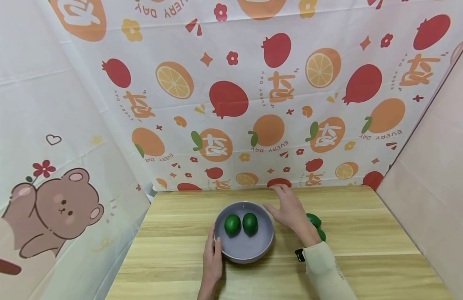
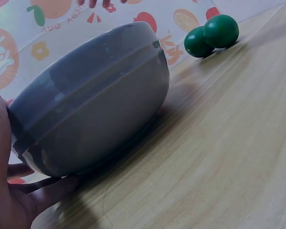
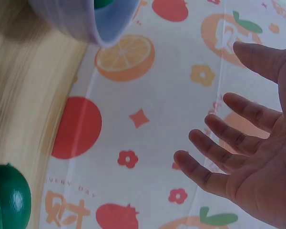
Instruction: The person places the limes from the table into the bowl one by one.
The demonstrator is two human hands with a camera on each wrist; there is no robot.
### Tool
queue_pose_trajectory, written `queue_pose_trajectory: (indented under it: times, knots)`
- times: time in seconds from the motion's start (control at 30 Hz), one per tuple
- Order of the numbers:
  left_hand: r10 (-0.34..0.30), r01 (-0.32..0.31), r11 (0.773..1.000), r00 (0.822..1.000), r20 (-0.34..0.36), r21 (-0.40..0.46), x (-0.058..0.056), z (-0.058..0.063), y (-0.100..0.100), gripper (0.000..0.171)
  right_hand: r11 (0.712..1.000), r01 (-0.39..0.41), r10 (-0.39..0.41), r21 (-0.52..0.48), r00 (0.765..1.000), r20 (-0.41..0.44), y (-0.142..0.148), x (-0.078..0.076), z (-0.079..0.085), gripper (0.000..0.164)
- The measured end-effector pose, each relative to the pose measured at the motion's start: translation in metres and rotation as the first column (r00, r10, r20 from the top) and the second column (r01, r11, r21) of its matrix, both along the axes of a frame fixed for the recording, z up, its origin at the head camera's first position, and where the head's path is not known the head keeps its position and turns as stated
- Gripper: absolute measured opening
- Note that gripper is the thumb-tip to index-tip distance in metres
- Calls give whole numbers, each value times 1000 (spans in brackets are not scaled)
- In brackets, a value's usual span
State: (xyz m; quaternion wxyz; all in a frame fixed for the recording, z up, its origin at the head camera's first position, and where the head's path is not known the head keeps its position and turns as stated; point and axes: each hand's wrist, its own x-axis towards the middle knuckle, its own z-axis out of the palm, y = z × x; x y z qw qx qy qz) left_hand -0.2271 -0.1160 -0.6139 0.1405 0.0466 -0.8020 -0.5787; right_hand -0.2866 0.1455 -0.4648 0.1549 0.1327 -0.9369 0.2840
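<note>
A grey-purple bowl stands on the table, with two glossy green lime-like fruits side by side in it. My left hand grips the bowl's left side, thumb near the rim; in the left wrist view its fingers reach under the bowl's lower edge. Beyond the bowl's right rim, my right hand is raised with spread, slightly bent fingers, holding nothing. Two more green fruits sit on the table to the right, partly hidden behind my right wrist. One shows at the lower left corner of the right wrist view.
The light wooden table backs onto a hanging cloth printed with fruit. Another pale cloth with a bear hangs on the left, and a plain pale wall stands on the right. A dark band shows at the right sleeve's cuff.
</note>
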Motion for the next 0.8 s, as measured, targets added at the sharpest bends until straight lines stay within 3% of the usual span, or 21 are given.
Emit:
queue_pose_trajectory:
  times: [0.4, 0.8]
  knots:
    - [-8, 8, 1000, 1000, 22, 6, 3, 2, -1, 50, 997, 75, -75, -2, 997, 26, 36, 3, -14, 60]
    - [-11, 11, 1000, 1000, 0, 14, 0, 3, 0, 50, 993, 121, -120, -7, 991, 56, 70, 3, -22, 59]
